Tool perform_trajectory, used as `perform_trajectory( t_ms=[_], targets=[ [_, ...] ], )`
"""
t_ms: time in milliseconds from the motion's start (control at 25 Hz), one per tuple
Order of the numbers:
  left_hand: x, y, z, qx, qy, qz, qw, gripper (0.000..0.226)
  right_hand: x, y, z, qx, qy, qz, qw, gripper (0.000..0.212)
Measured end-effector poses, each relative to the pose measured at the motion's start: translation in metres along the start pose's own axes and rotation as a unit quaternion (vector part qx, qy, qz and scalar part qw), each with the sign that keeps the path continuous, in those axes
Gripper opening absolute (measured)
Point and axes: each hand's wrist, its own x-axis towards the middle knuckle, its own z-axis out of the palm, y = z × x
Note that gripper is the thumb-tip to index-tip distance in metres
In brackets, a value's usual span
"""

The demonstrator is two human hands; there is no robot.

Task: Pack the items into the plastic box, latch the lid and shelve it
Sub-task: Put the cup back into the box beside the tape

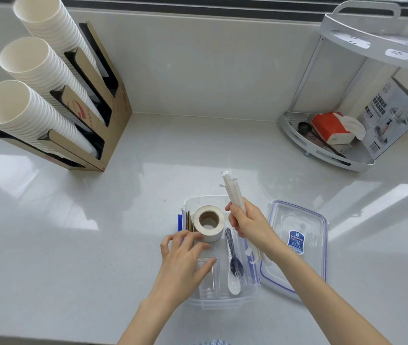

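Observation:
A clear plastic box (222, 303) stands open on the counter in front of me. Inside it are a roll of white tape (207, 222), a dark plastic fork (234, 257) and a white spoon (233, 282), with blue and brown flat pieces along its left wall. My left hand (185, 260) hovers over the box's left side, fingers spread, touching the flat pieces. My right hand (250, 225) grips a bundle of wrapped white straws (232, 192) above the box's right edge, pointing up and away. The clear lid (297, 245) with blue seal lies right of the box.
A cardboard dispenser (93, 115) with three stacks of white paper cups stands at the back left. A white corner rack (347, 135) at the back right holds a tissue pack, a spoon and a boxed item. The pale counter runs to a near edge.

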Motion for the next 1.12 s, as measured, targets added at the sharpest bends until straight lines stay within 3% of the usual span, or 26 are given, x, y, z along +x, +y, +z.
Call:
perform_trajectory(
  t_ms=[200,400,640,720,920,1040,1120],
  targets=[
    [0.026,-0.018,-0.003,0.048,0.084,-0.046,0.994,0.035,-0.001,0.001,0.002,0.005,0.002,0.011,1.000,0.021],
    [0.052,-0.034,-0.014,0.151,0.053,0.019,0.987,0.034,0.000,0.003,0.001,0.014,0.004,0.021,1.000,0.022],
    [0.058,-0.032,-0.022,0.246,0.010,0.098,0.964,0.016,0.000,0.002,0.002,0.019,0.005,0.025,0.999,0.022],
    [0.058,-0.030,-0.024,0.249,0.004,0.113,0.962,0.003,-0.001,0.003,0.003,0.027,0.005,0.032,0.999,0.022],
    [0.046,-0.025,-0.021,0.206,0.002,0.125,0.971,0.004,-0.002,0.004,0.000,0.065,0.016,0.051,0.996,0.020],
    [0.040,-0.026,-0.018,0.199,0.007,0.107,0.974,0.022,-0.003,0.003,0.000,0.084,0.029,0.063,0.994,0.020],
    [0.040,-0.026,-0.018,0.185,0.014,0.103,0.977,0.018,-0.004,0.000,0.000,0.093,0.030,0.071,0.993,0.019]
  ],
)
